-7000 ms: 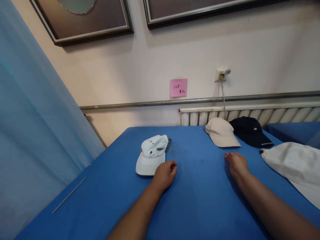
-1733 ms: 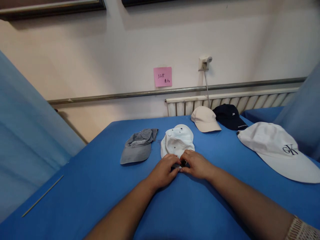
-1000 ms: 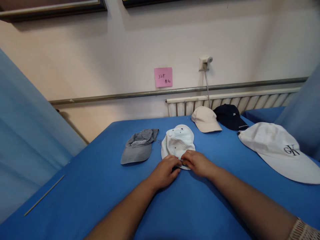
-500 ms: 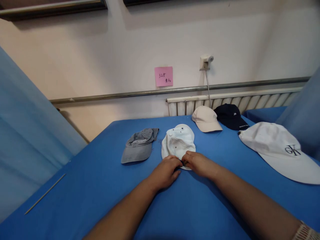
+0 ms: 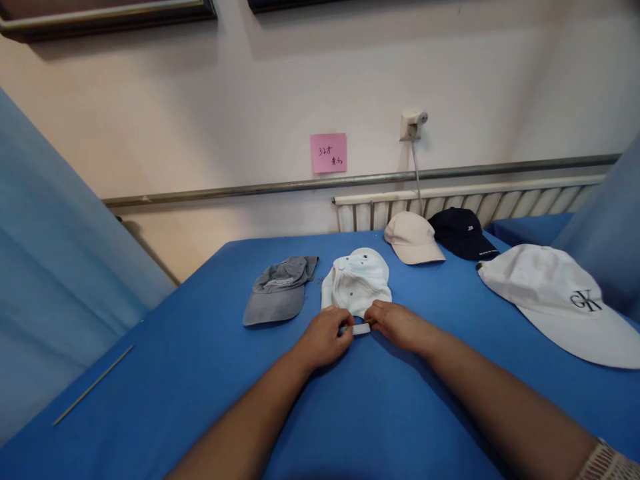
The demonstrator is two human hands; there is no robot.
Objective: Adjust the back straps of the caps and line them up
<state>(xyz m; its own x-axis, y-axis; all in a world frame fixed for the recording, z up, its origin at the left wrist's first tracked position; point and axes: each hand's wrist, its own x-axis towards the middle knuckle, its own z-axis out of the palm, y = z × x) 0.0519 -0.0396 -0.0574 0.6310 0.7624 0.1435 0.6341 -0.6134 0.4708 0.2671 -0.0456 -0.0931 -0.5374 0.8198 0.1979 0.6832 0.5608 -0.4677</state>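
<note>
A white baseball cap (image 5: 357, 283) lies on the blue-covered table (image 5: 200, 387), its back opening turned toward me. Between my hands the cap's white back strap (image 5: 361, 329) shows as a short band. My left hand (image 5: 326, 337) pinches the strap's left part, fingers closed. On the other side, my right hand (image 5: 397, 325) is closed at the strap's right part, where a small brownish buckle partly shows at the fingertips. A grey cap (image 5: 277, 293) rests to the left of the white one, brim toward me.
Behind and to the right sit a beige cap (image 5: 413, 237) and a navy cap (image 5: 463, 233). A large white cap with black letters (image 5: 555, 300) lies at the right. A thin stick (image 5: 93, 385) lies at the left. Blue curtains (image 5: 60, 267) hang at the side; a radiator (image 5: 465, 198) stands behind.
Seven seconds ago the white cap lay farther left; now the grey cap is there. In the last half second my left hand has shifted slightly left, and the strap shows between my hands.
</note>
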